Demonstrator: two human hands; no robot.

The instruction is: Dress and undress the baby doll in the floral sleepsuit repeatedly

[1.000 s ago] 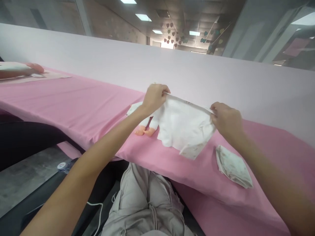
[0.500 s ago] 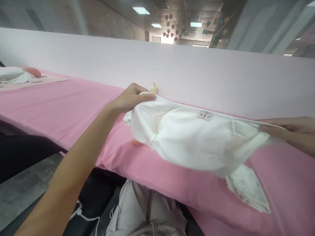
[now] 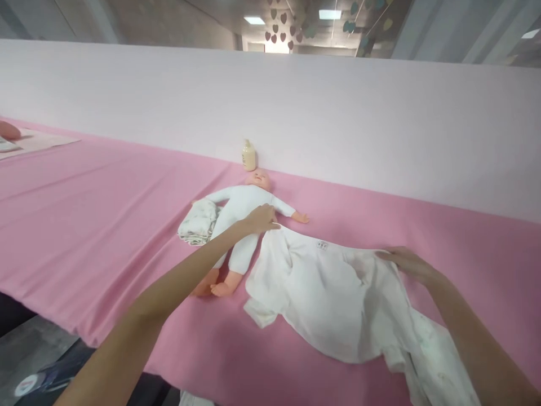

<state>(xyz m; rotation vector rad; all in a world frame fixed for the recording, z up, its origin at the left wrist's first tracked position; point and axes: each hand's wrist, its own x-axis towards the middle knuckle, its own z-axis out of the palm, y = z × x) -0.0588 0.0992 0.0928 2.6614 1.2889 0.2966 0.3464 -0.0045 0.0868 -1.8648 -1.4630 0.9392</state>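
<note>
A white baby garment (image 3: 333,293) lies spread on the pink tablecloth (image 3: 105,203). My left hand (image 3: 260,219) pinches its upper left corner, just beside the baby doll (image 3: 239,220). The doll lies on its back in a white suit, head toward the wall. My right hand (image 3: 406,262) lies with its fingers flat on the garment's upper right edge, pressing it to the table. A patterned cloth (image 3: 442,366) pokes out from under the garment's lower right side.
A small cream bottle (image 3: 248,155) stands against the pale wall (image 3: 338,118) behind the doll's head. A folded patterned cloth (image 3: 198,221) rests at the doll's left arm. Another cloth and a pink object (image 3: 8,132) lie at the far left.
The garment was held stretched in the air between both hands; now it lies flat on the table to the right of the doll. The view has dropped, and the doll shows in full.
</note>
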